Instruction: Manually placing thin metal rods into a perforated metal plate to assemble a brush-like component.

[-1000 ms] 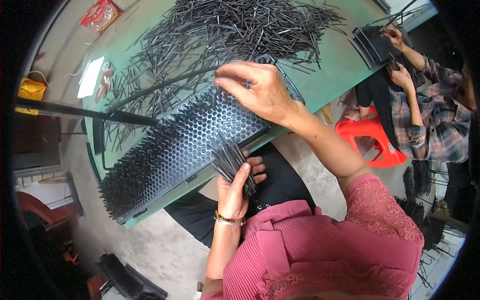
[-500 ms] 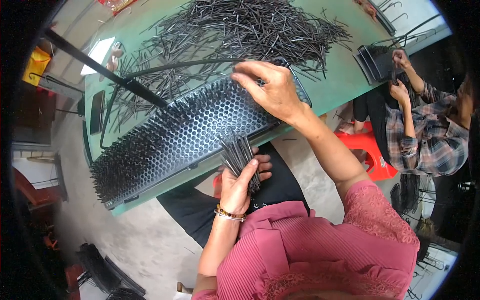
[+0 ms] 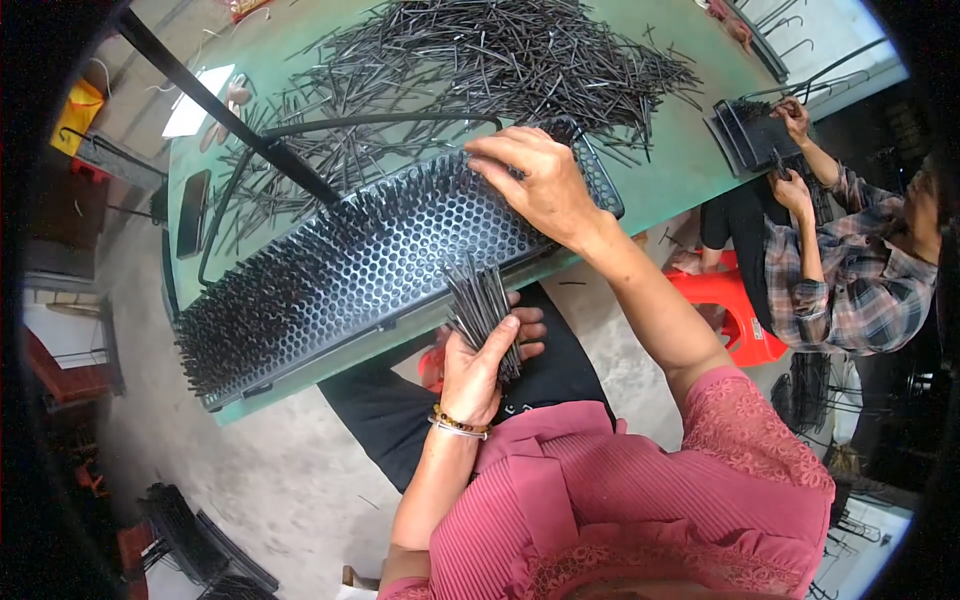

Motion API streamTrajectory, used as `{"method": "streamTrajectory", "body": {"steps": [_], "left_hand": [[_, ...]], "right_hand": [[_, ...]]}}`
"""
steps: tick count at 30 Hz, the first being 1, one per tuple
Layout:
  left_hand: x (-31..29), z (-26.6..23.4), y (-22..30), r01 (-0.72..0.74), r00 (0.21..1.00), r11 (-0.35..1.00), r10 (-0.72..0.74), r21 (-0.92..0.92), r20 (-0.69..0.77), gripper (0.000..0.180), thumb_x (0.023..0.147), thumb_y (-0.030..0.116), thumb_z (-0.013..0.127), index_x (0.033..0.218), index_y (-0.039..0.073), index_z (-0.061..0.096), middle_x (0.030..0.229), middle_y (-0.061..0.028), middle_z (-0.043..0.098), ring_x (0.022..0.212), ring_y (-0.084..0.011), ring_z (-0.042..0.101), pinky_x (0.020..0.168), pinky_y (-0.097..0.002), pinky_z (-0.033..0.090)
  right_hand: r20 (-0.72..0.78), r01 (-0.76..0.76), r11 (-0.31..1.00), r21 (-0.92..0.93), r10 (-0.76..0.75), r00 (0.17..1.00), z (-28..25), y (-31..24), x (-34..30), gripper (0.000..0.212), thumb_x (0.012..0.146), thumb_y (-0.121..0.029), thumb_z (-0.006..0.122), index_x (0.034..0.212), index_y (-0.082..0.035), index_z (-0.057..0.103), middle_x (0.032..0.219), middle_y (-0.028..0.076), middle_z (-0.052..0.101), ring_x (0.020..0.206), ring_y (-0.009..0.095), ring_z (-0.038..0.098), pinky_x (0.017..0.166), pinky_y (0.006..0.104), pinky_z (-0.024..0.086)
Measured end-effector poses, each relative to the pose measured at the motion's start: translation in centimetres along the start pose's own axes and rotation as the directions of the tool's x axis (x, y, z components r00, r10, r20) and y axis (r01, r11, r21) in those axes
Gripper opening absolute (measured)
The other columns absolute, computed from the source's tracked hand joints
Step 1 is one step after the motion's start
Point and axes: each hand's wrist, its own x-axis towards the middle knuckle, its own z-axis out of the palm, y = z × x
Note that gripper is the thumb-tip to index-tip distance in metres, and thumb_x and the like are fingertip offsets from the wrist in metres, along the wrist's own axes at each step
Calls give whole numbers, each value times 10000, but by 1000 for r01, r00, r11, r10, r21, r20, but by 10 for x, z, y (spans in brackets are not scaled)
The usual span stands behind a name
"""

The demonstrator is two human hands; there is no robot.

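Observation:
A long perforated panel (image 3: 400, 265) lies slanted along the table's near edge, with rows of round holes. Short dark strips (image 3: 255, 310) stand up densely from its left end and along its far side. My left hand (image 3: 480, 360) is closed round a bundle of thin dark strips (image 3: 482, 305), held upright just in front of the panel. My right hand (image 3: 545, 180) is over the panel's far right part, thumb and forefinger in a pinch beside the standing strips. Whatever is between those fingertips is too small to make out.
A big heap of loose strips (image 3: 520, 60) covers the green table (image 3: 660, 175) behind the panel. A black bar (image 3: 225, 115) rises across the left. A phone (image 3: 194, 213) lies at the left edge. At right a person (image 3: 850, 260) handles another panel near a red stool (image 3: 735, 320).
The view has shifted slightly. My right hand stays at nearly the same part of the panel, and my left hand still holds the bundle. The other person's hands have moved a little.

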Motion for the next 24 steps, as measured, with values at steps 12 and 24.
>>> {"method": "streamTrajectory", "body": {"steps": [12, 24], "left_hand": [[5, 0, 3, -11, 998, 999, 13, 35, -60, 329, 898, 161, 577, 1164, -21, 512, 1067, -196, 618, 872, -207, 633, 694, -305, 548], [3, 6, 11, -126, 992, 991, 124, 46, 40, 312, 914, 156, 546, 1160, -28, 492, 1030, -168, 622, 833, -191, 628, 666, -290, 546]], "right_hand": [[36, 180, 979, -99, -177, 984, 2, 1, -4, 232, 762, -58, 669, 989, -20, 635, 847, 90, 636, 749, 225, 593, 697, 318, 448], [713, -805, 481, 346, 423, 559, -39, -44, -27, 232, 831, -184, 674, 916, 33, 675, 769, 26, 646, 712, 58, 559, 637, 222, 457]]}}
